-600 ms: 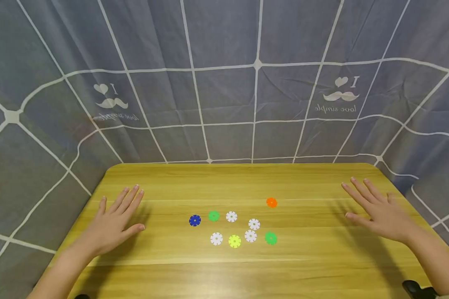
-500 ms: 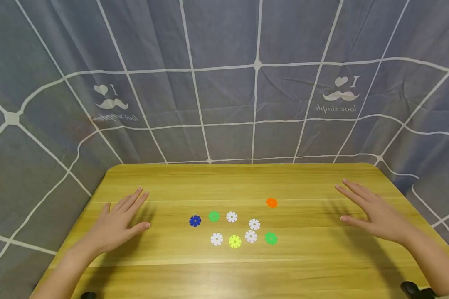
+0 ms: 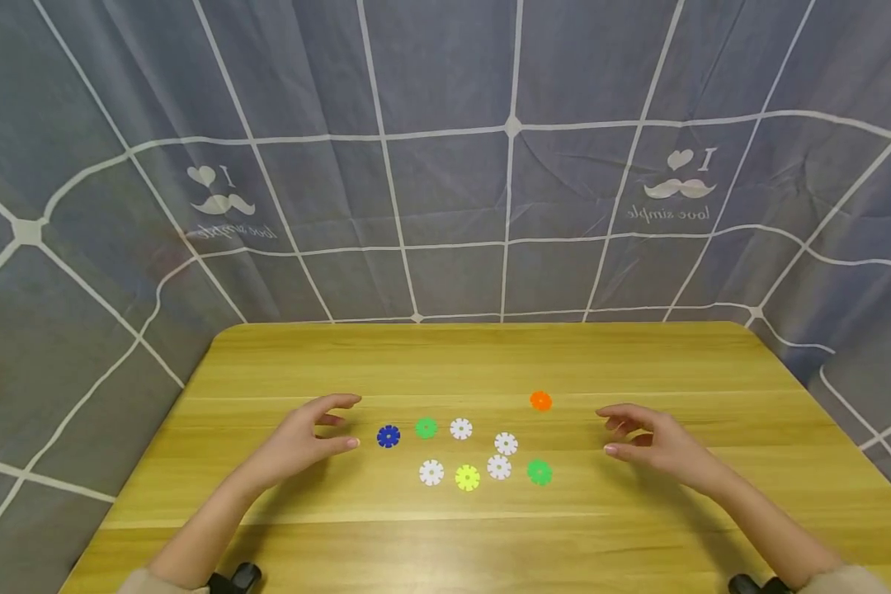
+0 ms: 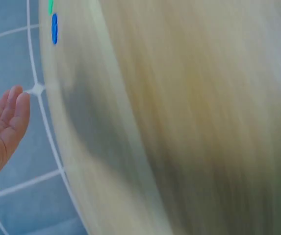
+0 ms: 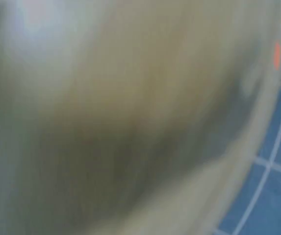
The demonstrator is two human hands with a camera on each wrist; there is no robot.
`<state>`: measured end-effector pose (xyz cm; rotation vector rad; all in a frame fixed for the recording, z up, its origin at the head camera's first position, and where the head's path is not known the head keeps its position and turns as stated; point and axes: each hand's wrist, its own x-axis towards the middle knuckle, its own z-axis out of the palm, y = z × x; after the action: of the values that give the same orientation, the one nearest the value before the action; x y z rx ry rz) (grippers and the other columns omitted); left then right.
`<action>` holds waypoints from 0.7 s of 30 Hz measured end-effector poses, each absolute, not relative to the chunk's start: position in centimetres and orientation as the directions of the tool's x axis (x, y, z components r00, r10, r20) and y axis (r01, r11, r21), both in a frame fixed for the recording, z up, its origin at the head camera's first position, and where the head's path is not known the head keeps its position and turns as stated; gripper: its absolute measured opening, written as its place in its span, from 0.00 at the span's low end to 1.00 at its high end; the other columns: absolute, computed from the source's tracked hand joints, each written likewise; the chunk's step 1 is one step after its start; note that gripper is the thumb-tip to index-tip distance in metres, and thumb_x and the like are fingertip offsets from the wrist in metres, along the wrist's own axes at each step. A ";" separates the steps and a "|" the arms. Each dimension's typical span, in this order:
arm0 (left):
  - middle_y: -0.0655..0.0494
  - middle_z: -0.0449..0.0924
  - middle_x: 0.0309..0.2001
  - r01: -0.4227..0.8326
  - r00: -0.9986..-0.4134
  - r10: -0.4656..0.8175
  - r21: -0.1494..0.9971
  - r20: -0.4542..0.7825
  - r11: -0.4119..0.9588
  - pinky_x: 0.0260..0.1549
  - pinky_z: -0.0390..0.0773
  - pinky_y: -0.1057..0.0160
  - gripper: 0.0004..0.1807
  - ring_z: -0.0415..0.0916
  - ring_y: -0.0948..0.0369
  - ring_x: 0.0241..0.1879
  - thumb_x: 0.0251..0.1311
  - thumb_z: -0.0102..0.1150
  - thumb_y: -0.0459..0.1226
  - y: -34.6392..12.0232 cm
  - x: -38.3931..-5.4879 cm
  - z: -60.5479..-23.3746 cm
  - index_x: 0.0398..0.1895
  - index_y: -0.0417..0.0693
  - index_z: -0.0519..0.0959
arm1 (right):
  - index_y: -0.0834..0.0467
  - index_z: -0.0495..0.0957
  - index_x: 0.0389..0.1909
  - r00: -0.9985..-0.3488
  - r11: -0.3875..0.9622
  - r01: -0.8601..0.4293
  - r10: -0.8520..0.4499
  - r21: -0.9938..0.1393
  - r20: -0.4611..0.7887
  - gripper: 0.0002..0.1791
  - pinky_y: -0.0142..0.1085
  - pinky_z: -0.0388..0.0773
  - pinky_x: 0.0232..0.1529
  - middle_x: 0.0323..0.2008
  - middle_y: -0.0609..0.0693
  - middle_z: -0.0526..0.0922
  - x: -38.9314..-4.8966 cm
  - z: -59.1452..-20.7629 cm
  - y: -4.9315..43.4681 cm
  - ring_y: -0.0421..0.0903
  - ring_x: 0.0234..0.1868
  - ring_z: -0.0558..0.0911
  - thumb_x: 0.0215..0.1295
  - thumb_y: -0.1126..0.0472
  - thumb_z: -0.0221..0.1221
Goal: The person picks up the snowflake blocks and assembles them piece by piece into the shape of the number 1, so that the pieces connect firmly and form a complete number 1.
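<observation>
My left hand (image 3: 304,437) hovers over the table left of a dark blue notched disc (image 3: 382,437), thumb and fingers apart with nothing between them. On the other side, my right hand (image 3: 664,450) hangs loosely curled and holds nothing. The orange disc (image 3: 536,401) lies nearest to it, up and to the left. Between the hands lie a green disc (image 3: 420,428), a second green disc (image 3: 534,473), a yellow disc (image 3: 461,478) and several white discs (image 3: 426,473). In the left wrist view the blue disc (image 4: 55,29) shows beyond the hand's shadow.
The wooden table (image 3: 445,544) carries the discs flat on its surface. A grey curtain (image 3: 445,190) with white lines hangs behind it and along both sides. Dark wrist-worn devices show at the bottom, one of them a black mount (image 3: 245,576) by the left sleeve.
Both hands have moved inward from the table's sides toward the discs. Their fingers, spread flat before, are now more bent. The discs lie where they were.
</observation>
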<state>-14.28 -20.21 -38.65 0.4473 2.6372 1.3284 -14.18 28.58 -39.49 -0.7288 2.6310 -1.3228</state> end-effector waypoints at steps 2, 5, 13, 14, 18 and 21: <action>0.41 0.70 0.59 0.165 -0.946 0.324 0.827 -0.023 0.537 0.42 0.78 0.58 0.30 0.73 0.45 0.51 0.53 0.66 0.37 -19.6 -14.6 -39.0 0.60 0.40 0.69 | 0.71 0.67 0.57 -0.876 0.444 -0.280 -0.480 -0.851 0.037 0.27 0.33 0.79 0.34 0.43 0.63 0.73 -14.3 -40.2 27.8 0.42 0.39 0.77 0.59 0.64 0.62; 0.38 0.70 0.57 0.115 -0.948 0.313 0.854 -0.058 0.508 0.40 0.79 0.60 0.28 0.75 0.47 0.48 0.54 0.65 0.34 -18.7 -14.9 -39.6 0.58 0.37 0.70 | 0.72 0.66 0.58 -0.865 0.405 -0.163 -0.497 -0.900 -0.067 0.30 0.34 0.80 0.32 0.44 0.64 0.72 -14.6 -41.1 26.6 0.41 0.38 0.79 0.58 0.63 0.63; 0.42 0.75 0.49 0.020 -0.959 0.250 0.846 -0.135 0.533 0.33 0.75 0.66 0.25 0.73 0.57 0.38 0.48 0.68 0.30 -16.8 -15.5 -40.7 0.52 0.35 0.74 | 0.74 0.69 0.54 -0.835 0.367 -0.073 -0.531 -0.927 -0.144 0.30 0.30 0.79 0.35 0.41 0.61 0.74 -14.9 -42.1 23.7 0.43 0.34 0.81 0.53 0.64 0.67; 0.44 0.76 0.46 0.024 -0.961 0.246 0.841 -0.131 0.541 0.33 0.74 0.66 0.25 0.71 0.57 0.37 0.48 0.69 0.30 -16.6 -15.6 -40.8 0.51 0.34 0.75 | 0.74 0.70 0.53 -0.835 0.374 -0.081 -0.532 -0.924 -0.142 0.30 0.30 0.78 0.34 0.40 0.61 0.74 -14.9 -42.2 23.4 0.42 0.33 0.80 0.52 0.64 0.68; 0.51 0.72 0.35 0.034 -0.965 0.229 0.812 -0.124 0.583 0.32 0.70 0.64 0.22 0.66 0.58 0.35 0.46 0.70 0.29 -15.9 -16.1 -41.3 0.46 0.35 0.77 | 0.72 0.73 0.50 -0.831 0.428 -0.145 -0.543 -0.892 -0.125 0.27 0.28 0.74 0.27 0.34 0.56 0.72 -15.0 -42.3 22.3 0.40 0.27 0.73 0.50 0.64 0.69; 0.54 0.69 0.30 0.044 -0.973 0.202 0.771 -0.111 0.635 0.32 0.66 0.63 0.18 0.64 0.59 0.32 0.44 0.71 0.30 -15.4 -16.5 -41.7 0.41 0.37 0.78 | 0.68 0.76 0.46 -0.836 0.500 -0.216 -0.539 -0.839 -0.106 0.25 0.28 0.69 0.24 0.29 0.52 0.70 -15.1 -42.5 21.6 0.39 0.24 0.68 0.48 0.62 0.71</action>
<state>-16.47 -15.44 -41.68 0.2028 2.6677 1.2505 -15.13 21.60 -42.50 -0.6297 2.3928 -1.2647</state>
